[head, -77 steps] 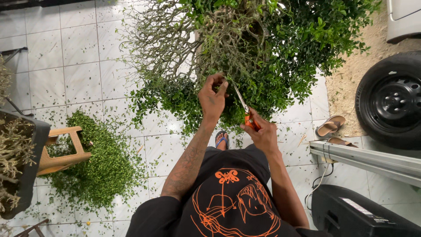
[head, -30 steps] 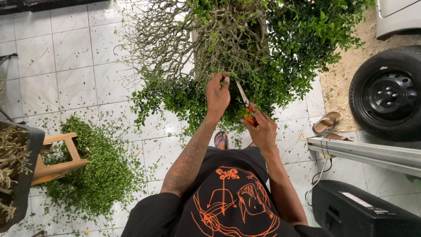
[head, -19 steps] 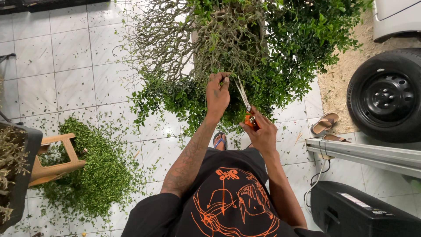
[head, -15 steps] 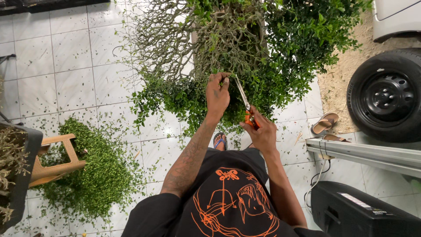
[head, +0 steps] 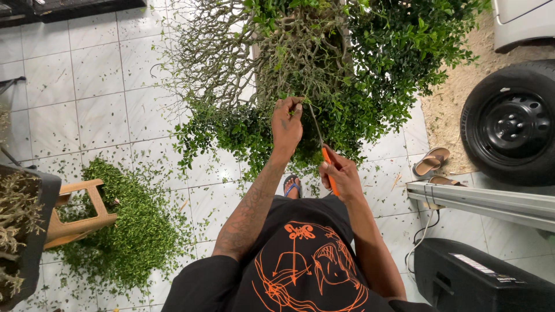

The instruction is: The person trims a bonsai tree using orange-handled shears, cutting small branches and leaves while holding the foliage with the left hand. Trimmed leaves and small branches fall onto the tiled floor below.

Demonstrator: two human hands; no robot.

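Observation:
A large shrub (head: 324,69) fills the top of the head view, bare twigs on its left half and dense green leaves on its right. My left hand (head: 287,122) pinches a leafy twig at the shrub's lower middle. My right hand (head: 342,176) grips the orange handles of a pair of shears (head: 322,149), whose thin blades point up into the foliage just right of my left hand.
A heap of cut leaves (head: 124,225) lies on the white tiled floor at the left, beside a wooden stool (head: 78,214) and a dark planter (head: 26,231). A car tyre (head: 511,121), sandals (head: 430,162), a metal beam (head: 491,199) and a black case (head: 480,280) sit at the right.
My left hand has shifted slightly along the twigs and the shears have stayed at the same spot in the foliage. The view has drifted a little.

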